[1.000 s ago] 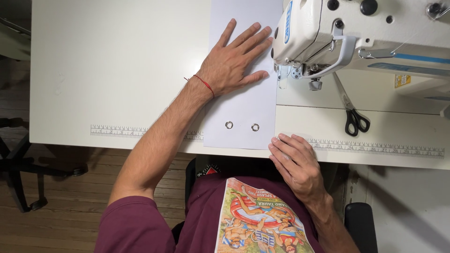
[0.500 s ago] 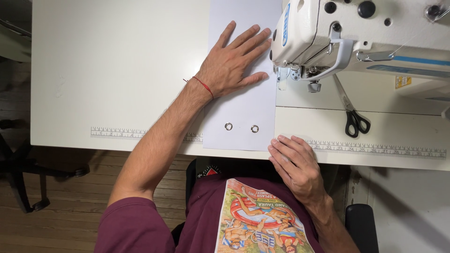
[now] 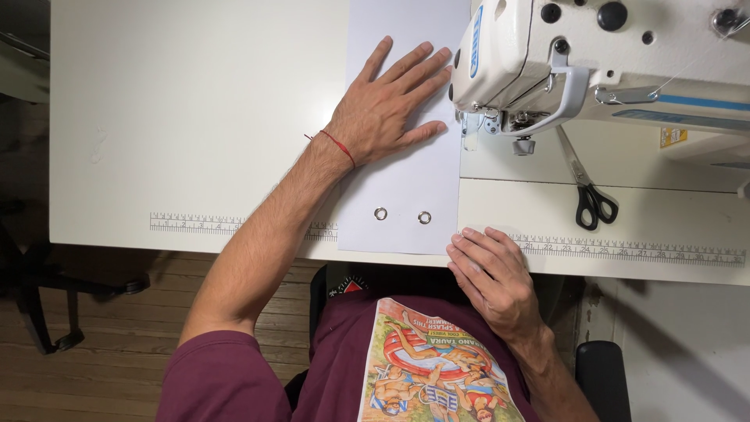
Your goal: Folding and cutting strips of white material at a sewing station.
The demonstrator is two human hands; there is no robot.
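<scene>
White tabletop [image 3: 195, 117] under me carries the pale fabric strip [image 3: 406, 180] beside the sewing machine [image 3: 594, 62], my left hand [image 3: 387, 109] splayed flat upon it, my right hand [image 3: 492, 273] resting loosely curled, empty, at its near corner.

A pale grey fabric strip [image 3: 406, 187] lies flat, reaching under the sewing machine; two metal eyelets [image 3: 402, 216] sit near its front edge.

Labels — two, both on the sewing machine [image 3: 625, 55] at two o'clock. Blue oblong label [image 3: 476, 41] on the white end face, upright. Small yellow square sticker [image 3: 673, 137] — on the body's lower edge, toward three o'clock. No packages, screens.
</scene>
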